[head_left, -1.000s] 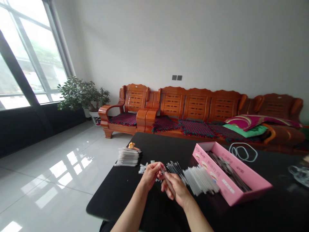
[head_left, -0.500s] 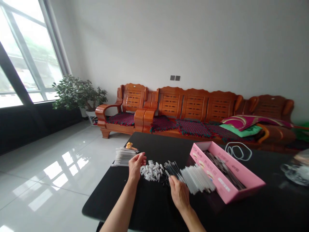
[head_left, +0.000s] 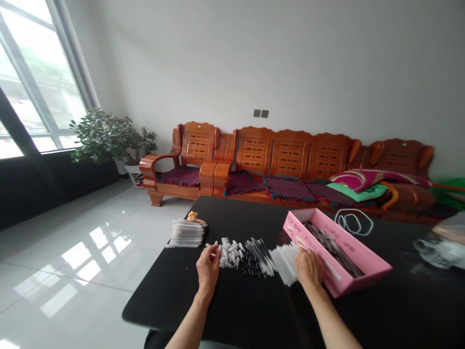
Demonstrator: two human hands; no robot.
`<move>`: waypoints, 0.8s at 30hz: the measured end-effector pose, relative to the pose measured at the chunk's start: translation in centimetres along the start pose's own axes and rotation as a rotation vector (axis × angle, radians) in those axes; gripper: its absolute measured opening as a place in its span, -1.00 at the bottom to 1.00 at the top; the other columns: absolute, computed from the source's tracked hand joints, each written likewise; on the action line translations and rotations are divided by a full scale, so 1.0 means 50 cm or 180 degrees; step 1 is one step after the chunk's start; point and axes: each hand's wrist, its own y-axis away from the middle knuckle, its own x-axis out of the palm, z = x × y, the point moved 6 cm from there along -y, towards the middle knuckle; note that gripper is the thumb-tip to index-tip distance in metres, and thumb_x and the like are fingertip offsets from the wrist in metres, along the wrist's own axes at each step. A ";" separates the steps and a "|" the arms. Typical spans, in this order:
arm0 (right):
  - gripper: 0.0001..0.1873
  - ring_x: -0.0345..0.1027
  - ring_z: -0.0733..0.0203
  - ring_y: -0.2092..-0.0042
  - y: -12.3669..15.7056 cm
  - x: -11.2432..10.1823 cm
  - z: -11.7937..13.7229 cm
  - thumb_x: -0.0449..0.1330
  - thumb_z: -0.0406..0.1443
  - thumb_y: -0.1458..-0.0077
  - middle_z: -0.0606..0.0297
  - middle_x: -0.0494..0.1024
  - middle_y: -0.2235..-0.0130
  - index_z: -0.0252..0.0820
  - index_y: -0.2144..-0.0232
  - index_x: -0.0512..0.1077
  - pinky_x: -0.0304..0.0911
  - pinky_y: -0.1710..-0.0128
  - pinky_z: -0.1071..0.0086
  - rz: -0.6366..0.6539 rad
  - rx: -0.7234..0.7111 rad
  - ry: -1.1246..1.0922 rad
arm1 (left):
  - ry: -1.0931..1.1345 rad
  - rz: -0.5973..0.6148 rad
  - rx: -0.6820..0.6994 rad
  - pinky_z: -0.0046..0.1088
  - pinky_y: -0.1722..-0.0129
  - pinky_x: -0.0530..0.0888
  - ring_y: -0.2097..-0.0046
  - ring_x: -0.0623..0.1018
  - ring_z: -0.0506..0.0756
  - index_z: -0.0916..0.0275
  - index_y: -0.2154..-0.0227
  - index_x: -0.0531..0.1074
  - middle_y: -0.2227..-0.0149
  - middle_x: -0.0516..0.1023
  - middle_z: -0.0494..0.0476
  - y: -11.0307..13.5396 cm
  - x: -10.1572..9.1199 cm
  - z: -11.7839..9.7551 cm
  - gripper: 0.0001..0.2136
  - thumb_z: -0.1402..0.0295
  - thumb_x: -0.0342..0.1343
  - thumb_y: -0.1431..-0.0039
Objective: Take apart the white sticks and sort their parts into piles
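My left hand (head_left: 208, 265) rests on the black table (head_left: 236, 310) beside a pile of small white caps (head_left: 231, 252), fingers curled, touching the nearest caps. My right hand (head_left: 308, 266) lies on a heap of clear plastic tubes (head_left: 285, 257), next to the pink box (head_left: 363, 277); its fingers are bent over the tubes. Thin black-tipped sticks (head_left: 258, 254) lie between the caps and the tubes. A neat stack of clear sleeves (head_left: 186, 233) sits at the table's left edge.
The pink box holds several dark sticks (head_left: 332, 247). White rubber loops (head_left: 353, 222) lie behind it, clear plastic (head_left: 441, 249) at the far right. A small orange figure (head_left: 192, 216) tops the sleeve stack. A wooden sofa (head_left: 290, 167) and potted plant (head_left: 109, 138) stand beyond.
One second ago both hands were together holding a thin stick. They have parted: the left dropped onto the white caps, the right moved right onto the clear tubes by the pink box.
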 end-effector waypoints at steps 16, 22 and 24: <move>-0.66 0.29 0.07 0.23 0.060 -0.052 0.181 -0.11 -0.38 -0.20 0.07 0.45 0.30 -0.25 0.14 0.42 0.16 0.20 0.24 -0.0581 -0.0706 -0.1119 | -0.0006 0.0056 -0.0045 -0.44 0.47 0.41 0.51 0.46 0.06 0.19 0.23 0.55 0.40 0.52 0.12 -0.011 0.011 0.017 -0.67 0.19 0.24 0.10; -0.67 0.31 0.06 0.15 0.096 -0.046 0.219 -0.09 -0.40 -0.20 0.05 0.47 0.21 -0.24 0.08 0.39 0.19 0.11 0.18 -0.0648 -0.0702 -0.1563 | -0.0129 0.0203 0.0226 -0.43 0.37 0.43 0.48 0.47 0.03 0.18 0.14 0.52 0.32 0.55 0.13 -0.009 0.014 0.010 -0.67 0.30 0.21 0.03; -0.67 0.31 0.05 0.14 0.097 -0.043 0.214 -0.08 -0.40 -0.20 0.05 0.47 0.21 -0.24 0.08 0.40 0.19 0.10 0.17 -0.0673 -0.0682 -0.1573 | -0.0091 0.0193 0.0172 -0.43 0.38 0.43 0.46 0.48 0.04 0.17 0.14 0.52 0.31 0.54 0.13 -0.006 0.014 0.015 -0.67 0.29 0.20 0.02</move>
